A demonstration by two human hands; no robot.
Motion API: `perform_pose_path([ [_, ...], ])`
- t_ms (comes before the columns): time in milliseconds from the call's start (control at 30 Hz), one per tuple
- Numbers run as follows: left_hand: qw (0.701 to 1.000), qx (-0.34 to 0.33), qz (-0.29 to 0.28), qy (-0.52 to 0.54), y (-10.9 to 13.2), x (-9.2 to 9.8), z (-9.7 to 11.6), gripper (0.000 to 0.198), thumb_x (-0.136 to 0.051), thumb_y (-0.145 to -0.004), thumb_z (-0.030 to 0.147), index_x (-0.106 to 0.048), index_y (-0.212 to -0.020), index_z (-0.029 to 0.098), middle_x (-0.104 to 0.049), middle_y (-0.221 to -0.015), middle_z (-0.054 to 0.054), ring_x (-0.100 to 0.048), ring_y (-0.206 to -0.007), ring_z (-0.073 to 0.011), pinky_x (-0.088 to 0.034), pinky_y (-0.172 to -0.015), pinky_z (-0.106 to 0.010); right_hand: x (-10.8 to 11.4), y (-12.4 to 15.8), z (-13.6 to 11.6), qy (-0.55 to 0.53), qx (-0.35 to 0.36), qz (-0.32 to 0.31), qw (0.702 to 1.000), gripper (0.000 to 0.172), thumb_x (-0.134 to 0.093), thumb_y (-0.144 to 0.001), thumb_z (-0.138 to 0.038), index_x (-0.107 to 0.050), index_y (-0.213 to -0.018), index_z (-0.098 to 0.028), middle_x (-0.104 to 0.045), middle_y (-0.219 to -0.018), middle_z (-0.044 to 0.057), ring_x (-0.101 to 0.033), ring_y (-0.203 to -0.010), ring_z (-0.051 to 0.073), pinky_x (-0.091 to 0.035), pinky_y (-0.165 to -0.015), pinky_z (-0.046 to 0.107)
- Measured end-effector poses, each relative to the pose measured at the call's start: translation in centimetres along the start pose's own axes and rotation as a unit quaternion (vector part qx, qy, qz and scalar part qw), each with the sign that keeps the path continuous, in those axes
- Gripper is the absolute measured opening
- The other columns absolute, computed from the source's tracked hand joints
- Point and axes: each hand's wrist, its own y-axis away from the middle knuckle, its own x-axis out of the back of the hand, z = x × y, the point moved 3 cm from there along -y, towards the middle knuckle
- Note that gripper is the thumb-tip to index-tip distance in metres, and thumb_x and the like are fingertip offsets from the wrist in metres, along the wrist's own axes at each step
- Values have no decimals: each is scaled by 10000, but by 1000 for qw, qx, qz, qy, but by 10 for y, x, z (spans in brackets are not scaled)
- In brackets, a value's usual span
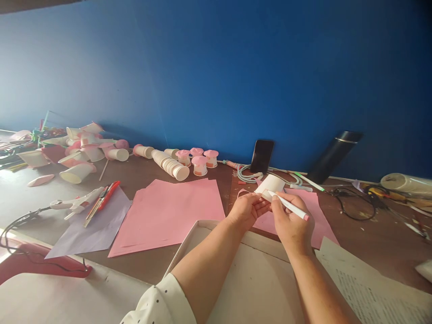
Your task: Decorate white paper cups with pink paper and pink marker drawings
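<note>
My left hand (pixel 247 209) is closed around a white paper cup (pixel 271 184), held tilted above the brown table. My right hand (pixel 290 223) grips a white marker with a pink end (pixel 289 206), its tip resting against the cup's side near the rim. Both hands meet over a pink paper sheet (pixel 312 211), just beyond the far edge of a shallow cardboard box lid (pixel 192 238).
A larger pink sheet (pixel 168 211) and a lilac sheet (pixel 97 225) lie to the left, with a glue gun (pixel 76 204) and red cutter (pixel 106 198). Stacked cups (pixel 170 164), pink-topped cup houses (pixel 199 161), a phone (pixel 262 155), cables (pixel 249 175) and a dark flask (pixel 332 155) line the blue wall.
</note>
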Motion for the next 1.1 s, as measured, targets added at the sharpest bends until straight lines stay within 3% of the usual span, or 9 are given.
perform_pose_path([
  [433,997,-40,-13,-68,-1,1,1,78,-558,-803,108,-629,-792,77,-667,-738,-98,-650,-691,-145,-497,-893,-364,1,-1,-1,2,-1,8,1000,165,-604,-765,-324,-655,-844,-188,-701,-707,49,-651,-648,187,-475,-610,275],
  [1100,997,-35,-13,-72,0,-2,0,90,-530,-787,67,-617,-770,80,-676,-735,-102,-663,-692,-156,-504,-896,-378,2,-1,-4,12,15,14,1000,161,-594,-773,-330,-659,-837,-197,-702,-746,39,-642,-654,166,-462,-599,248],
])
